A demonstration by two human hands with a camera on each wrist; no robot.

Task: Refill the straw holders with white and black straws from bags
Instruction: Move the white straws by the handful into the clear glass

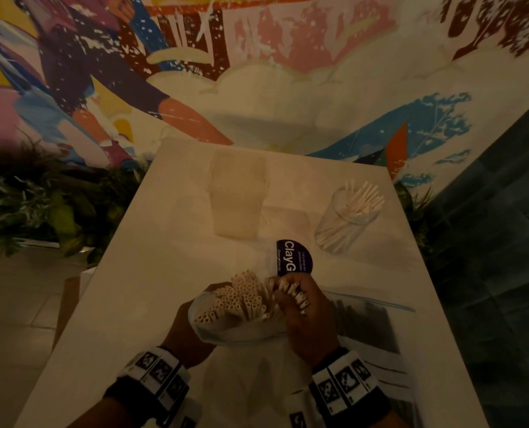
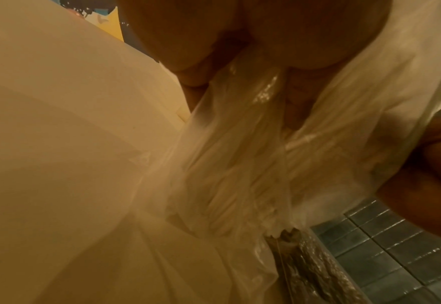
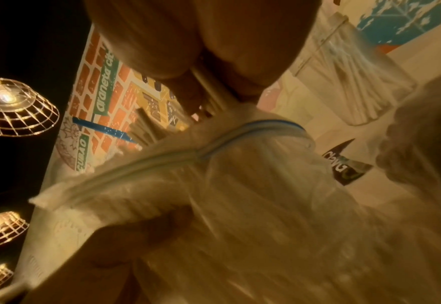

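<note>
A clear zip bag (image 1: pixel 223 330) full of white straws (image 1: pixel 241 299) stands upright at the table's near middle, its mouth open toward me. My left hand (image 1: pixel 189 329) grips the bag from its left side. My right hand (image 1: pixel 300 301) is at the bag's mouth, fingers curled round a small bunch of white straws. A clear glass holder (image 1: pixel 346 220) with white straws leans at the far right of the table. A second clear holder (image 1: pixel 238 196) stands at the far middle and looks empty. A bag of black straws (image 1: pixel 368 322) lies flat to the right.
A purple round sticker (image 1: pixel 294 257) lies on the white table (image 1: pixel 133 288) just beyond my hands. Green plants (image 1: pixel 41 205) border the table's left edge, a mural wall stands behind, and a dark tiled wall (image 1: pixel 504 242) is on the right.
</note>
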